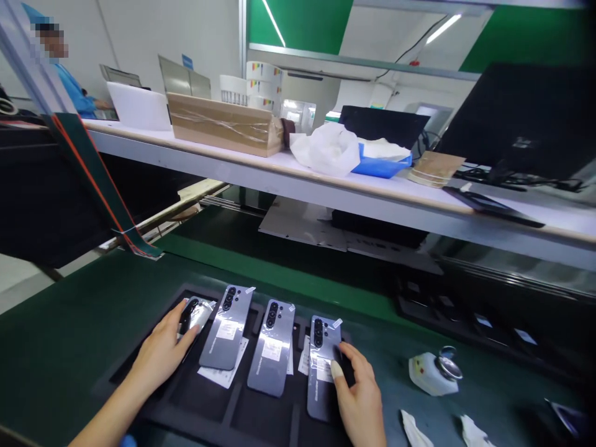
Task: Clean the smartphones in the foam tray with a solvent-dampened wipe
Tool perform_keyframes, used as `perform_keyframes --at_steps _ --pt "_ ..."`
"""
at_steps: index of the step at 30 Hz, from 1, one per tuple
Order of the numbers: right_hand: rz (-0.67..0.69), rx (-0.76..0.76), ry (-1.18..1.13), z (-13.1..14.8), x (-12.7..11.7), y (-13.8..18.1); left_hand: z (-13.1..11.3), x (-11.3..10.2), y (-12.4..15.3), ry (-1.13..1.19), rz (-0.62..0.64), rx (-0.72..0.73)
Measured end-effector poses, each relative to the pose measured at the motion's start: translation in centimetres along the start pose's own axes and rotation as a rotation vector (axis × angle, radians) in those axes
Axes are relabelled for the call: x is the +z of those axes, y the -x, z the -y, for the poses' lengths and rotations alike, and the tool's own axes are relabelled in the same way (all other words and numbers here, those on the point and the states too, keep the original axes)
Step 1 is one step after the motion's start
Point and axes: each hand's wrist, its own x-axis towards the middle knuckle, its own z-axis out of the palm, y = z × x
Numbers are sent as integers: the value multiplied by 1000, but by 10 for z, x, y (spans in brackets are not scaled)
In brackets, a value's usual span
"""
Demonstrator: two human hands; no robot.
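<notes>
Several grey phones lie backs-up in a black slotted tray (261,416) on the green mat. My left hand (161,355) rests on the leftmost phone (198,313), fingers curled over its lower part. Beside it lie a second phone (227,326) and a third phone (271,347), each over a white paper slip. My right hand (358,397) holds the rightmost phone (320,360) by its right edge, thumb on its back. The index finger wears a white finger cot.
A small white bottle with a metal cap (435,372) stands to the right of the tray, with white scraps (414,428) near the front edge. A raised shelf (326,186) carries a cardboard box (223,124), bags and a laptop (526,124). A person in blue (74,87) sits far left.
</notes>
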Motion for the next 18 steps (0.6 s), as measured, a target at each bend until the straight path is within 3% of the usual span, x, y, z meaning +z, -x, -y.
perform_keyframes --at_steps 3,7,10,13,18 --pt "4 -21 -4 2 -1 -1 12 -5 -5 238 -13 -130" --pt "19 -8 -41 5 -1 -2 12 -25 -27 844 -84 -525" --pt "14 8 -76 5 -1 -1 4 -38 -33 936 69 -681" --pt "2 22 -91 4 -1 0 -3 -38 -29 875 222 -611" --pt "4 29 -85 6 -2 2 1 -27 -42 803 51 -348"
